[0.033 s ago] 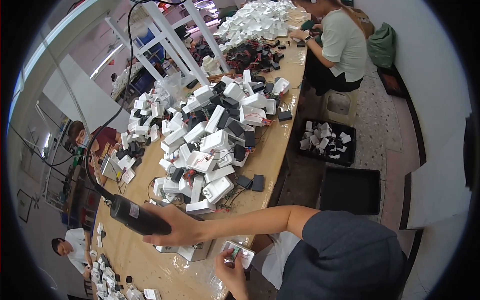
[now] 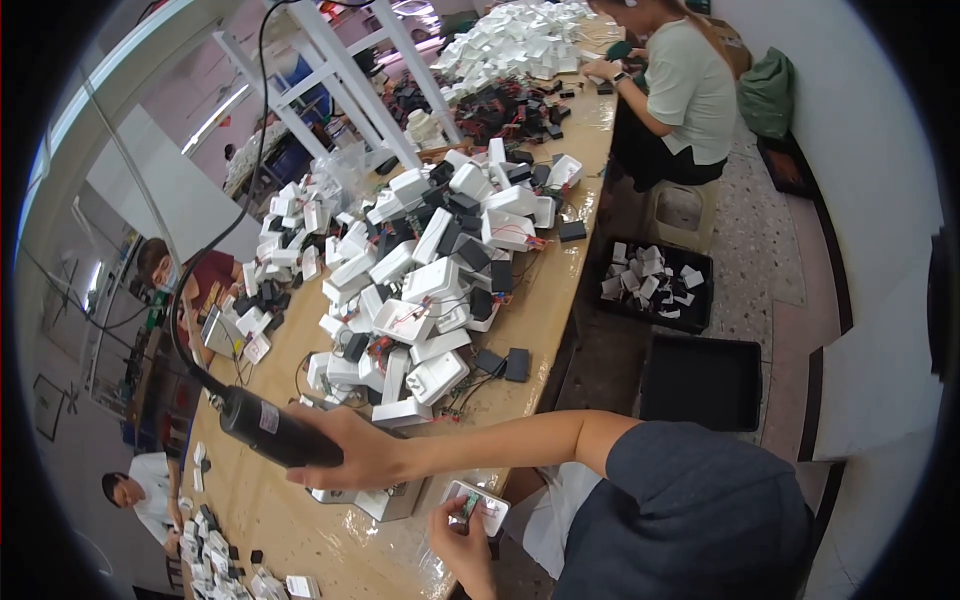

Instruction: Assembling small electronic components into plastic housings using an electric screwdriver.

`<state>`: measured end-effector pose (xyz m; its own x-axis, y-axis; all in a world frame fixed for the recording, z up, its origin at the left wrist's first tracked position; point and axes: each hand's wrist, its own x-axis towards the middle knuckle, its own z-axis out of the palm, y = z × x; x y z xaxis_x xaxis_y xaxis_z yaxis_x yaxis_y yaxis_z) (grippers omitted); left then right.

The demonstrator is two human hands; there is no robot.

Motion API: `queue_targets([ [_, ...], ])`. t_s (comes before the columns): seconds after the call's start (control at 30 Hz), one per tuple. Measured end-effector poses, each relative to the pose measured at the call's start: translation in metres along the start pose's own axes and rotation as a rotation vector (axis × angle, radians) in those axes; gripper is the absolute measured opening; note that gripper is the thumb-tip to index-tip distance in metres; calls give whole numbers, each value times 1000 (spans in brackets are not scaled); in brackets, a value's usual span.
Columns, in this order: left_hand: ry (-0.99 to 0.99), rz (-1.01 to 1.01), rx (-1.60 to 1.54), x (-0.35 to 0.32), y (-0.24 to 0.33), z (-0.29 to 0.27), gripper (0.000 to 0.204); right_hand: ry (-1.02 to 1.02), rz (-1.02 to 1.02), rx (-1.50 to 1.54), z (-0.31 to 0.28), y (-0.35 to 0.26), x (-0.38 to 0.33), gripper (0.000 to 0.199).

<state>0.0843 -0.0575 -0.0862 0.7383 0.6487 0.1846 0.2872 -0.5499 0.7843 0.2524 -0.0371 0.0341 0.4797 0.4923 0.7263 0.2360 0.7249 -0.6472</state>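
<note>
My right hand (image 2: 362, 452) wraps around a black electric screwdriver (image 2: 270, 425), its cable running up from the far end. The tool's tip is hidden behind the hand. Just beyond that hand sits a pale metal box (image 2: 385, 502), partly covered by the hand and forearm. At the table's near edge, my left hand (image 2: 463, 540) grips a shallow white plastic casing (image 2: 491, 508). A small green circuit board (image 2: 470, 503) lies inside it, under the fingertips. The two hands are apart.
A large pile of white casings (image 2: 430, 285) and black blocks with wires covers the table (image 2: 480, 440) beside my right arm. Black crates (image 2: 700, 382) stand on the floor. A co-worker (image 2: 685, 95) sits farther along; others work across the table. A white frame (image 2: 350, 80) rises behind the pile.
</note>
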Motion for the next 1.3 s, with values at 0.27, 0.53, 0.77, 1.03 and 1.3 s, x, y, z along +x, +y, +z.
queue_targets([
  [0.27, -39, -70, -44, 3, 9, 0, 21, -17, 57, -87, -20, 11, -3, 58],
  [0.53, 21, -25, -39, -2, 4, -4, 23, -100, 91, 93, 1, 32, -15, 72],
  [0.77, -43, -55, -25, 0, 8, -11, 20, -142, 130, 70, 5, 40, -14, 74],
  [1.03, -61, -47, -34, 0, 6, -13, 19, -149, 132, 84, 7, 44, -17, 77],
  [1.3, -84, -72, -55, 0, 7, -13, 20, -408, 103, 207, 9, 53, -12, 81],
])
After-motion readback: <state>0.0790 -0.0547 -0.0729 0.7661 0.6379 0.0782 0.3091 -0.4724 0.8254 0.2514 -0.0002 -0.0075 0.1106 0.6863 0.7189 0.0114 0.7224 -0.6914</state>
